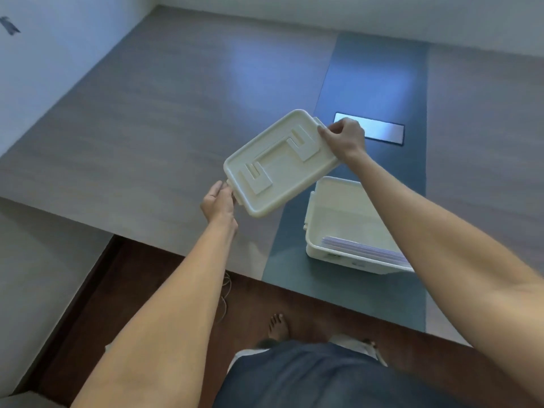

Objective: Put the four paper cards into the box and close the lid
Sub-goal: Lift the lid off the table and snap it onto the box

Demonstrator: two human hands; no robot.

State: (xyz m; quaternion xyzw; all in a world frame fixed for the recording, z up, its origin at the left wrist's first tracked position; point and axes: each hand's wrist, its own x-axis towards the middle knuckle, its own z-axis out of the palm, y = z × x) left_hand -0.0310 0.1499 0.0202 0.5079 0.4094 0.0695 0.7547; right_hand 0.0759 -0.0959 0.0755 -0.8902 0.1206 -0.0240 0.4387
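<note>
A cream plastic lid [279, 163] hangs tilted in the air above the bed, up and to the left of the box. My left hand [219, 203] grips its near left end and my right hand [344, 136] grips its far right end. The open cream box [329, 207] stands on the dark blue strip of the bedcover, partly hidden by my right forearm. Several white paper cards [362, 249] lie stacked inside it along the near wall.
A flat silvery rectangular object [379, 129] lies on the blue strip beyond the box. The grey bedcover [164, 134] spreads left to the white walls. Brown floor, a thin cable [225, 293] and my bare foot [278, 325] are below the bed's edge.
</note>
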